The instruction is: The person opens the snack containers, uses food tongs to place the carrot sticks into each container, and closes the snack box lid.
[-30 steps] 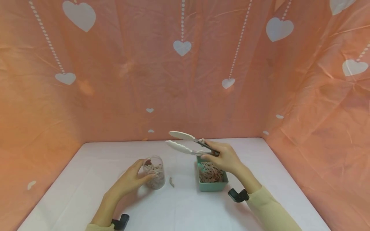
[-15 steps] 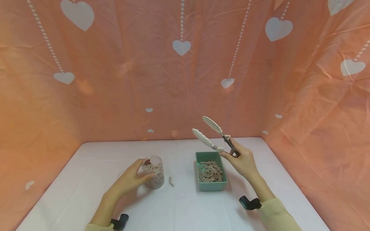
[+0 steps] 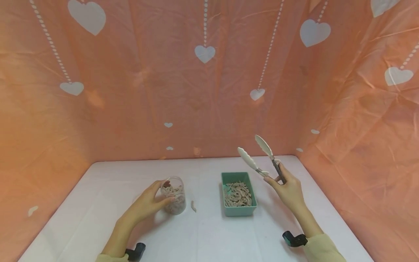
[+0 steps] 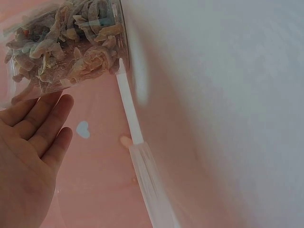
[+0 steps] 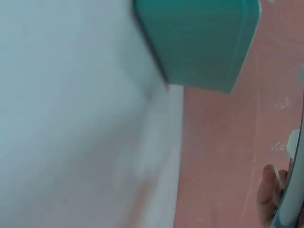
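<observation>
My left hand (image 3: 147, 204) grips a clear jar (image 3: 178, 205) that stands on the white table, thumb on the near side and fingers round the back. Greyish-brown dried strips (image 4: 85, 57) fill much of the jar, seen through its wall in the left wrist view. Spread tongs (image 3: 247, 159) with pale scalloped heads are held by my right hand (image 3: 289, 191), with nothing between the heads. They point up and away, right of a green rectangular tub (image 3: 240, 211). More of the same strips (image 3: 239, 194) lie inside that tub.
One loose strip (image 3: 193, 206) lies on the white table (image 3: 209, 236) between jar and tub. An orange curtain (image 3: 209, 109) with white hearts surrounds the table at the back and both sides.
The right hand has drawn the tongs rightward from over the tub, uncovering it, and they now tilt more upright. The left hand and the jar have stayed in place.
</observation>
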A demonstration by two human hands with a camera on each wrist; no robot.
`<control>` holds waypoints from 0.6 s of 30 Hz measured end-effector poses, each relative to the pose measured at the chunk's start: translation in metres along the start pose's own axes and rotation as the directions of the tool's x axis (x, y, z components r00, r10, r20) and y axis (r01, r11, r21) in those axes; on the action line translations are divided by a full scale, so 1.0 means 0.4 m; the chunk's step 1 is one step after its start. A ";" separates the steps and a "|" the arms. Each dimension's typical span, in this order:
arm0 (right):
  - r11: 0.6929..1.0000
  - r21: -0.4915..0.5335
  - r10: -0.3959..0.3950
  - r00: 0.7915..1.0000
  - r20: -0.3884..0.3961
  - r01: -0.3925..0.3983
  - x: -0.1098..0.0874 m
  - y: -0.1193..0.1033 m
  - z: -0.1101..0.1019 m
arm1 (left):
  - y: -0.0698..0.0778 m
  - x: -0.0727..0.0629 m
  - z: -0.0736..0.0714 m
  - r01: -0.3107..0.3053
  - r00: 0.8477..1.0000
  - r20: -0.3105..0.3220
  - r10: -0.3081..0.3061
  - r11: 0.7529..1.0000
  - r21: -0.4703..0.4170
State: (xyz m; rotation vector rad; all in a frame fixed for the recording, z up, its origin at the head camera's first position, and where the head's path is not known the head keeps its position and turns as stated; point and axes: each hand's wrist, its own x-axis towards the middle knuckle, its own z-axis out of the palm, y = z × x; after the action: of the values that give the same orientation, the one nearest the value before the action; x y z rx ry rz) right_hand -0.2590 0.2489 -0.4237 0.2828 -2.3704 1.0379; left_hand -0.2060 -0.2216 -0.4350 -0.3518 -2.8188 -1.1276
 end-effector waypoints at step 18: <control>0.938 -0.251 0.300 0.922 0.245 -0.238 -0.010 0.087 -0.064 | -0.002 0.000 0.002 -0.001 1.000 -0.012 0.001 1.000 0.006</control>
State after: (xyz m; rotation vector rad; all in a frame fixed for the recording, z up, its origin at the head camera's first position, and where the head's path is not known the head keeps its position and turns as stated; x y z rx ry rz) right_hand -0.2592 0.2912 -0.4332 0.0186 -2.8165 0.8921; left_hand -0.2062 -0.2216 -0.4359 -0.3449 -2.8106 -1.1172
